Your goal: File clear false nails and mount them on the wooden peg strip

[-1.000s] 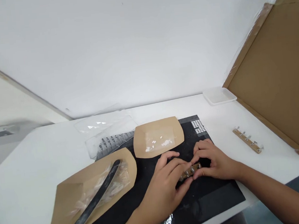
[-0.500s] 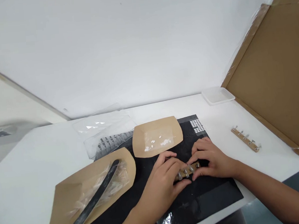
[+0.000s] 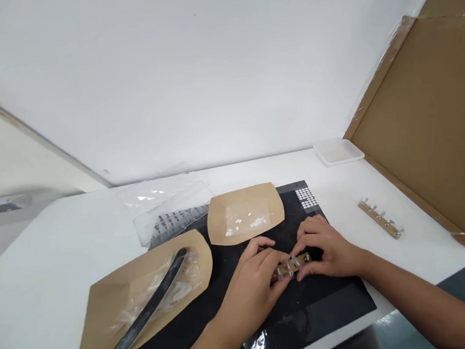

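Note:
Over the black mat (image 3: 329, 302), my two hands meet at a short wooden strip (image 3: 292, 266) that carries small clear pegs with metal parts. My left hand (image 3: 254, 284) grips the strip's left part, its fingers and thumb closed around it. My right hand (image 3: 323, 251) pinches at the right part, thumb and forefinger at a clear peg there. Part of the strip is hidden under the left fingers. A similar wooden strip (image 3: 380, 219) with clear pegs lies on the white table at the right.
A cardboard tray (image 3: 105, 305) of clear plastic pieces, crossed by a black strap (image 3: 147, 312), is at left. Another cardboard tray (image 3: 215, 214) holds small white dots. Behind are clear plastic packaging (image 3: 143, 226), a sheet of white dots (image 3: 306, 197) and a translucent lid-like tray (image 3: 338, 151).
Both hands keep nearly the same place on the strip, with only slight finger shifts. The view has moved a little.

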Tool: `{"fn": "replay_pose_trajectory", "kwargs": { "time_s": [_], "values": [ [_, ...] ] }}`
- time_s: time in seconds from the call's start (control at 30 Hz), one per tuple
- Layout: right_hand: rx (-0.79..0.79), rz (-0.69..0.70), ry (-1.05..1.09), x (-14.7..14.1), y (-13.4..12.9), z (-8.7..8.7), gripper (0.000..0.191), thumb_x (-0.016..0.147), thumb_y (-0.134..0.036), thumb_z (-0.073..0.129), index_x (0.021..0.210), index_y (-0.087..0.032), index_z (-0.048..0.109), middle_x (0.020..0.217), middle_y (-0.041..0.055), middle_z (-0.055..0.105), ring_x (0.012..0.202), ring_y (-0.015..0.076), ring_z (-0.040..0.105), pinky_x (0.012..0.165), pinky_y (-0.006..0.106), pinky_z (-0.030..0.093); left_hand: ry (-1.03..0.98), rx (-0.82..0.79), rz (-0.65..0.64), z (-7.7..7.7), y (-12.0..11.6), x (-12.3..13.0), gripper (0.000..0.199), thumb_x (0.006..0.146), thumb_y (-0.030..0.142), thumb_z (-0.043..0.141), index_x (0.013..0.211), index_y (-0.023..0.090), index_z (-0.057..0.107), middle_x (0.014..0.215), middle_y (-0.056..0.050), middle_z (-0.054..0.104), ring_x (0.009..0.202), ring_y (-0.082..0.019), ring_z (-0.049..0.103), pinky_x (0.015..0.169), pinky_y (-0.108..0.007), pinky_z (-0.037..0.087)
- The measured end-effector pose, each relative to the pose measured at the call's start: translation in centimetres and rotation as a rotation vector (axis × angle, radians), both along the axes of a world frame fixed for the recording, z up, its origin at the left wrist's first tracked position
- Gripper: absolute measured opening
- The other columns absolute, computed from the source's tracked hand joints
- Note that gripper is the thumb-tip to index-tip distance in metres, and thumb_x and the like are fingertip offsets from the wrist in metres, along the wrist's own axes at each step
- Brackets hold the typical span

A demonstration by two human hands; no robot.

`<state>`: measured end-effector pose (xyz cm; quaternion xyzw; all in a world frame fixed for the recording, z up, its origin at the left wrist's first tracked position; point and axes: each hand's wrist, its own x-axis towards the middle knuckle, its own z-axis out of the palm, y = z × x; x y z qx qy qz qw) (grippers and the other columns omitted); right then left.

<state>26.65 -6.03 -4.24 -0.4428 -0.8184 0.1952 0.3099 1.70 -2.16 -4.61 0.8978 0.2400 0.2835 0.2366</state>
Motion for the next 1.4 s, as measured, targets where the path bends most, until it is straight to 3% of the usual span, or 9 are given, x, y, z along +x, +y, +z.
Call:
{"fn": "replay_pose_trajectory", "kwargs": {
  "time_s": [0.27,0.4,0.53,0.6,0.7,0.83,1.0,1.2,1.4],
  "values": [
    [0.011,-0.003,-0.028,0.1,0.2,0.3,0.044,0.077,-0.06,0.089,0.105,-0.028,0.075,0.095,0.0008,0.065,0.091,0.0204,0.059,0.085,0.038,0.036,-0.002,0.01,-0.009,-0.3,0.0,0.0,0.026,0.088,0.012,0.079,0.108,0.022,0.065,0.1,-0.005,0.075,0.113,-0.03,0.06,0.096,-0.048,0.058],
    [0.026,0.029,-0.001,0.4,0.2,0.6,0.054,0.074,-0.064,0.09,0.11,-0.027,0.073,0.094,0.0016,0.068,0.09,0.0217,0.061,0.083,0.039,0.039,-0.003,0.094,-0.008,0.7,0.2,-0.2,0.036,0.085,0.024,0.086,0.113,0.019,0.065,0.102,-0.008,0.074,0.115,-0.032,0.059,0.097,-0.049,0.057],
    [0.069,-0.005,0.099,0.9,0.4,0.0,0.024,0.104,-0.046,0.063,0.102,-0.026,0.075,0.09,0.0035,0.071,0.088,0.0209,0.063,0.083,0.039,0.046,-0.041,0.298,-0.004,2.9,0.8,-0.6,0.017,0.098,0.023,0.071,0.114,0.018,0.066,0.101,-0.008,0.074,0.102,-0.026,0.063,0.094,-0.044,0.057],
    [0.103,-0.1,0.164,1.3,0.5,-0.5,0.029,0.111,-0.035,0.049,0.102,-0.027,0.076,0.082,0.0029,0.071,0.082,0.0197,0.064,0.079,0.038,0.049,-0.092,0.401,0.084,4.0,1.0,-1.4,0.009,0.102,0.015,0.062,0.108,0.018,0.068,0.095,-0.006,0.076,0.096,-0.023,0.064,0.093,-0.04,0.056],
    [0.1,-0.261,0.223,1.8,0.7,-1.4,0.031,0.112,-0.032,0.043,0.122,-0.029,0.073,0.08,0.0015,0.072,0.082,0.0202,0.067,0.083,0.039,0.055,-0.101,0.463,0.357,5.3,0.8,-4.0,0.014,0.104,0.016,0.057,0.108,0.021,0.069,0.098,-0.005,0.078,0.1,-0.024,0.066,0.093,-0.039,0.056],
    [0.069,-0.353,0.29,2.2,0.8,-2.0,0.047,0.11,-0.024,0.032,0.153,-0.033,0.051,0.12,0.0061,0.075,0.096,0.0213,0.071,0.089,0.044,0.058,0.093,0.407,0.715,5.3,0.2,-10.5,0.023,0.106,0.024,0.047,0.116,0.024,0.068,0.113,-0.007,0.079,0.108,-0.031,0.066,0.097,-0.047,0.054],
    [0.123,-0.357,0.313,2.4,0.8,-2.1,0.069,0.1,-0.014,0.039,0.165,-0.035,0.028,0.162,0.0114,0.048,0.131,0.0286,0.064,0.098,0.051,0.055,0.398,0.265,0.758,4.0,-0.2,-17.1,0.036,0.104,0.036,0.039,0.122,0.022,0.067,0.125,-0.013,0.075,0.115,-0.035,0.067,0.096,-0.049,0.053],
    [0.099,-0.38,0.299,2.2,0.5,-1.8,0.072,0.101,-0.021,0.048,0.167,-0.033,0.022,0.164,0.0131,0.045,0.141,0.0316,0.058,0.107,0.056,0.051,0.714,0.091,0.785,4.2,-0.3,-17.4,0.043,0.101,0.049,0.044,0.104,0.021,0.077,0.111,-0.015,0.073,0.104,-0.036,0.068,0.08,-0.044,0.052],
    [0.116,-0.391,0.236,2.1,0.4,-1.8,0.063,0.104,-0.027,0.051,0.163,-0.031,0.03,0.159,0.0143,0.051,0.142,0.0316,0.057,0.102,0.051,0.053,0.698,0.066,0.763,4.6,-0.5,-17.0,0.035,0.098,0.046,0.051,0.094,0.024,0.078,0.11,-0.013,0.075,0.109,-0.035,0.067,0.083,-0.042,0.052]
  ]
}}
